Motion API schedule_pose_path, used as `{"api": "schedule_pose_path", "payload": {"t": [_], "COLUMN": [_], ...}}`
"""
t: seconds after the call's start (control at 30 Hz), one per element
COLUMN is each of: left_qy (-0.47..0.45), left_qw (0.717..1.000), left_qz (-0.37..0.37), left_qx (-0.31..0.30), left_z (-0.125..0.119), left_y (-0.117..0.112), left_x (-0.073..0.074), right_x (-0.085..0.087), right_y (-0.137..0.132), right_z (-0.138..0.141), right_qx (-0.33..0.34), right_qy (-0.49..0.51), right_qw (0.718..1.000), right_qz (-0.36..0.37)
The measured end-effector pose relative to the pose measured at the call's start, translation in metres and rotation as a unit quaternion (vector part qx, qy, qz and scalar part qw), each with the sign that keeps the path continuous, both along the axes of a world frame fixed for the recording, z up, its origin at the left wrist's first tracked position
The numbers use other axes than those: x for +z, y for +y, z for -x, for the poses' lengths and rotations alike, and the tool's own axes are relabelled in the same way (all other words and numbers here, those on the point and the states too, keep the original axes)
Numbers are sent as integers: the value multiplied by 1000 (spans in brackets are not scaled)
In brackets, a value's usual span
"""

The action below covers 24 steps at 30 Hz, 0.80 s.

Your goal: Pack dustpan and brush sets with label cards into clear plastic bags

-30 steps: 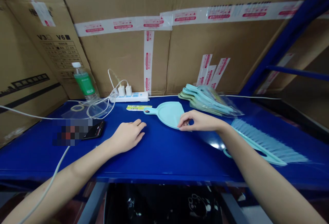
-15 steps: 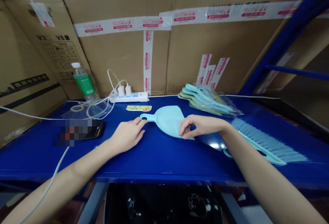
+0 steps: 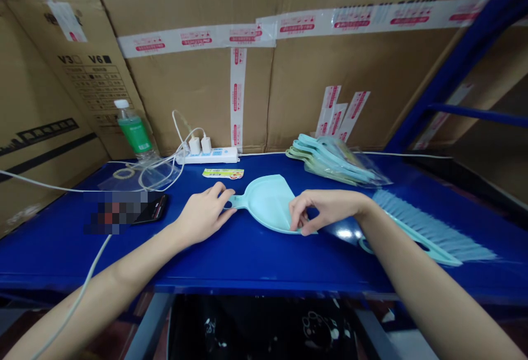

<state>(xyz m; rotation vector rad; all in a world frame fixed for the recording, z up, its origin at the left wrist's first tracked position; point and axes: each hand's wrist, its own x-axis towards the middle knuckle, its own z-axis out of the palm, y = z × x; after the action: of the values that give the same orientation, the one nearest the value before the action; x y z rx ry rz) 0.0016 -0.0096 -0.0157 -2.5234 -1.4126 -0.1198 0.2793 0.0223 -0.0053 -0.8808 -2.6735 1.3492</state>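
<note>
A light blue dustpan [image 3: 270, 201] lies on the blue table, its handle pointing left. My left hand [image 3: 206, 211] is at the handle, with thumb and fingers on either side of its end. My right hand [image 3: 319, 208] pinches the near right corner of the pan's front edge, fingers curled and thumb below. Right of that hand rests a matching light blue brush [image 3: 429, 230], bristles facing away from me; my right forearm covers part of its handle.
Behind lies a plastic bag of blue and green brushes and dustpans [image 3: 334, 162]. A white power strip [image 3: 212, 155] with chargers and cables, a bottle [image 3: 134, 131], a colourful packet [image 3: 223, 173] and a phone [image 3: 152, 208] are at the left. Cardboard walls [image 3: 198, 90] stand at the back.
The dustpan has shifted slightly toward me, turning a little. My left thumb and fingers have moved farther apart around the handle end. My right hand has come slightly nearer with the corner.
</note>
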Motion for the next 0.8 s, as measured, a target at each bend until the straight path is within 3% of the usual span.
{"api": "schedule_pose_path", "payload": {"t": [0.8], "left_qy": [3], "left_qw": [1000], "left_qz": [9], "left_qx": [-4], "left_z": [1], "left_y": [-2], "left_x": [0], "right_x": [6], "right_y": [-4], "right_z": [-5], "right_qx": [-45], "right_qy": [-48], "right_qw": [998], "right_qz": [14]}}
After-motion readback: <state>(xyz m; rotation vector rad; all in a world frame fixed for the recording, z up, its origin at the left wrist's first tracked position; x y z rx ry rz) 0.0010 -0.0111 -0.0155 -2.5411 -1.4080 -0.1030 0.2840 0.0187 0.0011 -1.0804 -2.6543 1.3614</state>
